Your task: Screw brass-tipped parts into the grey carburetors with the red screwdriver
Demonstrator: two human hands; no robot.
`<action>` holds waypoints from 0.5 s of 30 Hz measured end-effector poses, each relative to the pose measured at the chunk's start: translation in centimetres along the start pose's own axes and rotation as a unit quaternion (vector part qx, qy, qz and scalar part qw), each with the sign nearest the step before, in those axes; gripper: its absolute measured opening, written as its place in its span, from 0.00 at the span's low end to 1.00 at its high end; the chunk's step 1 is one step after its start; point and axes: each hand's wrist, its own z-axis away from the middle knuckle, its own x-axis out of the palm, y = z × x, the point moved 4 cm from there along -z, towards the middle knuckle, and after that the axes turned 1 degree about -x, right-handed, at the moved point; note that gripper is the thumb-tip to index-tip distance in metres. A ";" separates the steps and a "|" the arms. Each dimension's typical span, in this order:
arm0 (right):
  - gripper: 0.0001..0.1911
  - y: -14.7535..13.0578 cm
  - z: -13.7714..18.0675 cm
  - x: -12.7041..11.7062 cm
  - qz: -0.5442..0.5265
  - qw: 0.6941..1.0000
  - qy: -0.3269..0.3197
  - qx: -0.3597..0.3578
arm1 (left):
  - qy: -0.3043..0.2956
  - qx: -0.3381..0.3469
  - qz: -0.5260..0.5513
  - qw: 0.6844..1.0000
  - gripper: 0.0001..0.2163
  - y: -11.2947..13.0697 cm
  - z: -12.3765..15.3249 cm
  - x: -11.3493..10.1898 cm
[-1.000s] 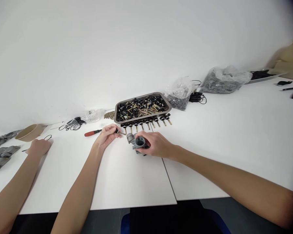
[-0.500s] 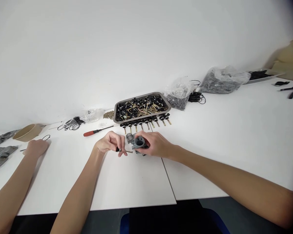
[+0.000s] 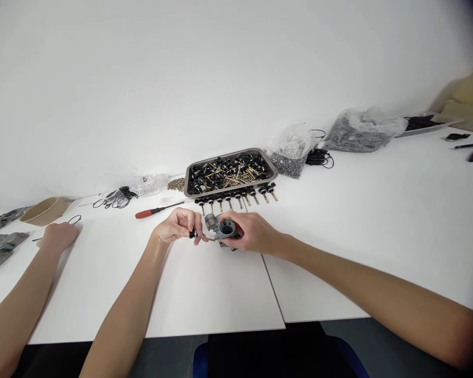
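Note:
My right hand (image 3: 254,231) is wrapped round a grey metal carburetor body (image 3: 226,227), its round bore facing me. Just left of it, my left hand (image 3: 180,226) pinches a small screw with a black head (image 3: 193,233) and a thin brass-coloured shaft. The shaft points right, its tip at the lower left side of the carburetor; whether it has entered a hole I cannot tell. Beyond my hands a row of similar black-headed brass screws (image 3: 228,200) lies along the front of a metal tray (image 3: 276,172) full of the same parts.
A red-handled screwdriver (image 3: 144,213) lies left of the tray. Behind are small brass pieces (image 3: 176,184), plastic bags of parts (image 3: 364,131) and black rings (image 3: 319,157). At left another person's hand (image 3: 59,236) holds a black ring, near a tan bowl (image 3: 45,211) and grey castings (image 3: 2,251).
My left hand has raised the black-headed screw slightly and brought its shaft tip right, up to the carburetor. My right hand keeps its hold.

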 end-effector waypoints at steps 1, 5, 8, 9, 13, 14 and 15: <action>0.17 0.0 0.0 0.0 0.000 1.000 0.001 -0.001 | -0.011 0.007 0.004 1.000 0.13 0.0 0.0 -0.2; 0.18 0.1 0.0 0.1 0.001 1.000 0.006 -0.008 | -0.048 0.051 0.024 0.997 0.07 0.3 0.3 -0.8; 0.17 0.1 0.1 0.1 0.007 1.000 0.008 -0.011 | -0.071 0.048 0.030 0.996 0.06 0.2 0.3 -0.6; 0.17 0.1 0.1 0.1 0.008 1.000 0.009 -0.011 | -0.078 0.041 0.029 0.996 0.06 0.2 0.3 -0.4; 0.17 0.1 0.0 0.0 0.008 1.000 0.010 -0.009 | -0.079 0.032 0.026 0.996 0.07 0.0 -0.1 0.2; 0.17 0.0 0.0 0.0 0.008 1.000 0.011 -0.010 | -0.076 0.031 0.028 0.996 0.07 0.0 -0.2 0.2; 0.17 0.0 0.0 0.0 0.008 1.000 0.010 -0.011 | -0.073 0.030 0.030 0.996 0.08 0.0 -0.2 0.2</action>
